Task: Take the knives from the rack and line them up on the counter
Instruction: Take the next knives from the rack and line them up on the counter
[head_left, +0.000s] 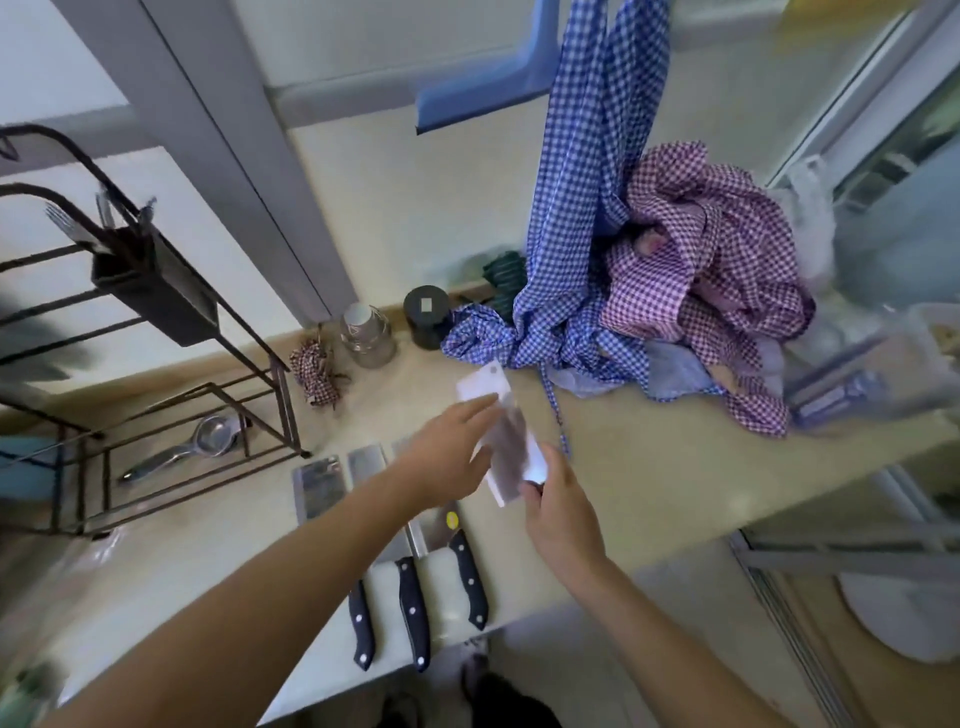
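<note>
Right hand (558, 512) grips cleaver (501, 439) handle, blade beyond grip.

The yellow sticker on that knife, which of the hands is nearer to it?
Left. The left hand hovers just above and beside the yellow sticker; the right hand is farther off to its right, gripping the cleaver.

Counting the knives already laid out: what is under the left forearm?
Three cleavers lie side by side on the counter, dark riveted handles showing. The left forearm covers much of their blades, so anything else beneath is hidden.
</note>
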